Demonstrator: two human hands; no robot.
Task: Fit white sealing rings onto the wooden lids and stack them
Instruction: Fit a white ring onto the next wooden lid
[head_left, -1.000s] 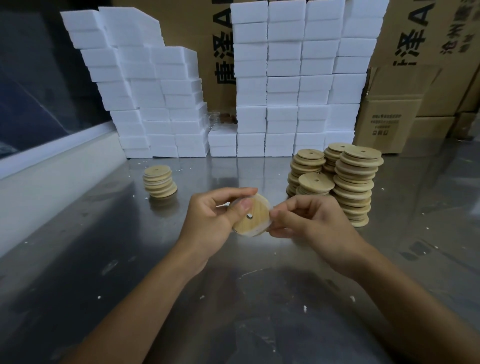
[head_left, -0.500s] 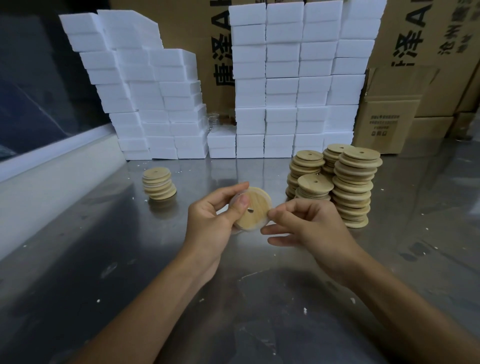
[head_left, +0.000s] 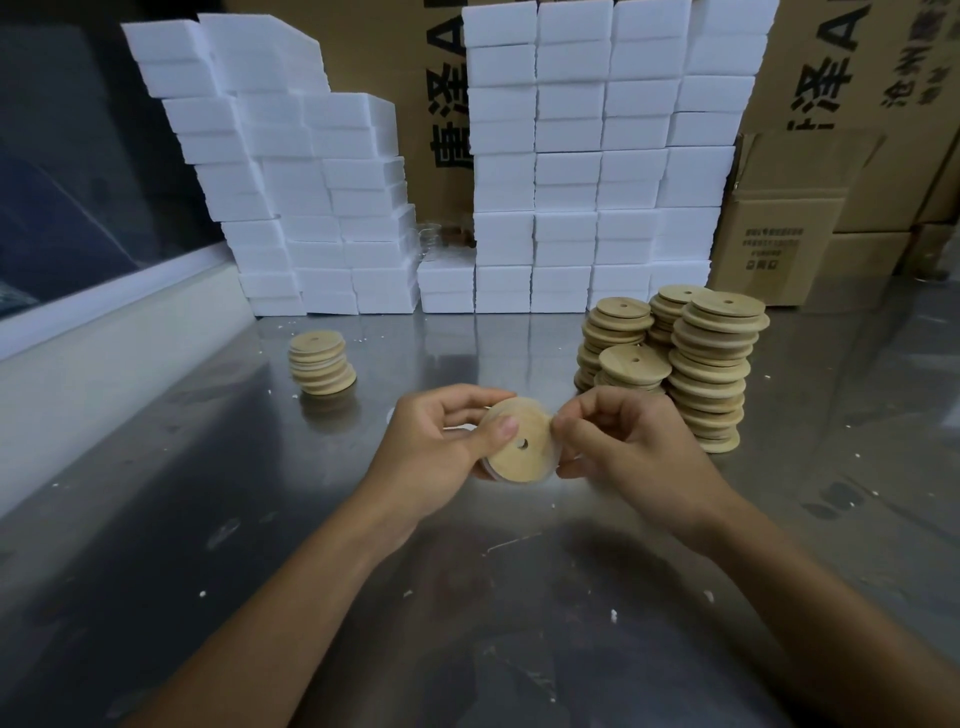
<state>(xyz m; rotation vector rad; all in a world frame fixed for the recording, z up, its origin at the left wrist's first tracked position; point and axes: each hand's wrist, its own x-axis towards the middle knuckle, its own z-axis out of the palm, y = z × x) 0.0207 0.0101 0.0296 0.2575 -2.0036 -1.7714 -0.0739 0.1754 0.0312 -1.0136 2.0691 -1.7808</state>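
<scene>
We pinch the light, stiff wooden lid (head_left: 519, 441) by its rim, left hand (head_left: 436, 452) and right hand (head_left: 623, 447) both gripping, just before the tall stacks (head_left: 711, 374).

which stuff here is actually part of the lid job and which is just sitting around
Job:
- wooden lid, held by left hand and right hand
- small lid stack
- tall lid stacks

Lying about:
- white foam blocks
- cardboard boxes
</scene>
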